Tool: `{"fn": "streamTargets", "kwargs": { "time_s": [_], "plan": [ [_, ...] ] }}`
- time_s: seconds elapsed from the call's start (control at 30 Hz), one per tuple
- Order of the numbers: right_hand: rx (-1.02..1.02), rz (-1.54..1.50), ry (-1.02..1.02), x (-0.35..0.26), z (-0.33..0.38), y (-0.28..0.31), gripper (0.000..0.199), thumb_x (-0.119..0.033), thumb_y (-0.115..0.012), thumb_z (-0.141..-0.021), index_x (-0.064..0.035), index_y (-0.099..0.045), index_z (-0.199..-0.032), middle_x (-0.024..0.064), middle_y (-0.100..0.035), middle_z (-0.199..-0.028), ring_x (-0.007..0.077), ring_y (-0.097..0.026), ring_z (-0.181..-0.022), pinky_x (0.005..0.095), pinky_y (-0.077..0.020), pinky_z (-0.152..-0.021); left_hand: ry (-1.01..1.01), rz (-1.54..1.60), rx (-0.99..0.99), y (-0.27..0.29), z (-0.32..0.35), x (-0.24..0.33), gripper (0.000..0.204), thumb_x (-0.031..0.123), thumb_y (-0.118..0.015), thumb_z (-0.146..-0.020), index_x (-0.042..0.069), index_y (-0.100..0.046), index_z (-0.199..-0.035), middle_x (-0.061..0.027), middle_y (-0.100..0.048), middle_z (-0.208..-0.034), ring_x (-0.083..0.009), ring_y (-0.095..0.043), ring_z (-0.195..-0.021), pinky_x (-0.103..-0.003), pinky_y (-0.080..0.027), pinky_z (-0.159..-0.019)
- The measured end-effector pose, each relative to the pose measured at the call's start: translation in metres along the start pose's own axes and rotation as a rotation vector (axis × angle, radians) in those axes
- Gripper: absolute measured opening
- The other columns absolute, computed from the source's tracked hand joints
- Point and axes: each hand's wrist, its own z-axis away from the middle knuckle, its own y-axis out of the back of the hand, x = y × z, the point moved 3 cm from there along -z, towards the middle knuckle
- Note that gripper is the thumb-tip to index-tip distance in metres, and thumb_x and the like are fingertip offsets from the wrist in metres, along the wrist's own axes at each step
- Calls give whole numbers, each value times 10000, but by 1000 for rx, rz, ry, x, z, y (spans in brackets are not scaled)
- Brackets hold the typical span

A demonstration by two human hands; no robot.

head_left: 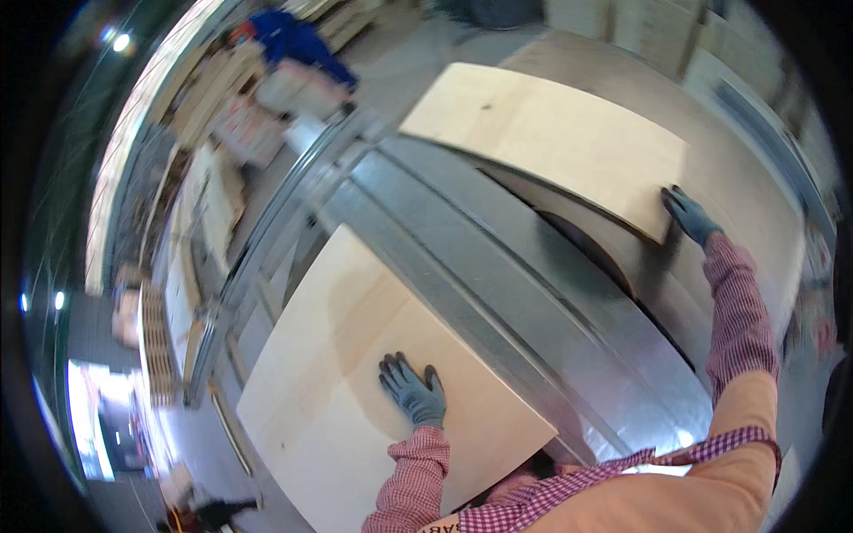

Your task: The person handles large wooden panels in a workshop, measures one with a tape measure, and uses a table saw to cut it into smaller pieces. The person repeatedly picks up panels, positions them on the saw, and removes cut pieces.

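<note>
Left hand (414,393), gloved, fingers spread, pressed flat on near plywood panel (355,373), left of the grey metal rail (498,293). Right hand (689,216) closed on the near right corner of far plywood panel (551,142), beyond the rail; long axis running across the table, parallel to the rail. Bare saw table (729,178) open past its right edge.

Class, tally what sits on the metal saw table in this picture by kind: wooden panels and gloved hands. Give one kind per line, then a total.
Wooden panels: 2, the near panel and the far panel
Gloved hands: 2, the left hand and the right hand
Total: 4
</note>
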Motion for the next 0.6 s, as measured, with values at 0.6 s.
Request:
{"fn": "streamTargets", "kwargs": {
  "time_s": [0.6],
  "plan": [
    [614, -354, -479, -85, 671, -1, 330, -242, -535, -926, -95, -583, -1218, 163, -609, -1180, 288, -593, -1069, 361, -457, -937, -233, 828, 244, -43, 1, -57, 353, 175, -498, -952, -65, -528, -1209, -212, -575, -1207, -298, -584, -1062, -370, -446, -940]
  ]
}}
